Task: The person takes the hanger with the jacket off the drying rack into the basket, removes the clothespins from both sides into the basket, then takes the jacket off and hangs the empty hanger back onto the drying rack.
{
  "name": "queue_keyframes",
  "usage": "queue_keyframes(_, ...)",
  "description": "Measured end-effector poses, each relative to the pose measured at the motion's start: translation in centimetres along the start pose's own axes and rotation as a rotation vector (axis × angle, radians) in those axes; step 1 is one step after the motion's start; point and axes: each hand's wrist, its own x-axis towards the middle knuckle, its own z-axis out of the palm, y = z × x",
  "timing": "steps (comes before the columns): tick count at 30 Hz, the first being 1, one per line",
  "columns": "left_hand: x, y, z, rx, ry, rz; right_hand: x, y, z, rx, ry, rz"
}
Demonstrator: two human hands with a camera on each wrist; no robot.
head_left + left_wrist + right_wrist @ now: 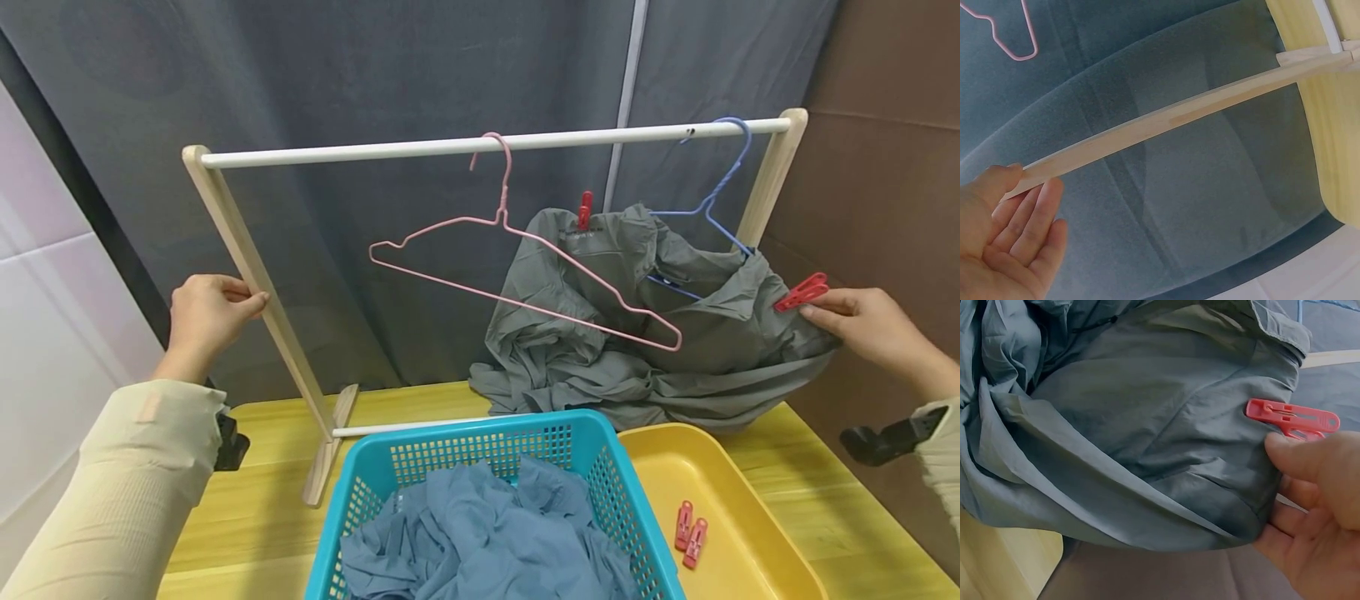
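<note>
My left hand [210, 312] pinches the left wooden post [1147, 128] of a drying rack between thumb and fingers. At the far right my right hand [873, 329] holds the edge of a grey garment [1166, 425], thumb in front and fingers at its edge. A red clothespin [1291, 415] is clipped to the cloth just above that thumb. The garment hangs bunched on a blue hanger [708, 204], and a second red clothespin [584, 211] grips its left part. Its lower folds lie behind the baskets.
An unloaded pink hanger [502, 218] hangs from the white rail [420, 148], in front of the garment. A teal basket [480, 425] with blue-grey cloth [495, 533] stands at the front. Beside it, a yellow tray [750, 517] holds two red clothespins [688, 533]. The table [225, 533] is yellow.
</note>
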Motion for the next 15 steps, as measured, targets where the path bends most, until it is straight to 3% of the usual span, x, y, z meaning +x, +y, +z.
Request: queue_keyframes(15,-0.1,0.0,0.2,-0.011,0.013,-0.015,-0.7,-1.9,0.6,-0.157,0.179,0.007)
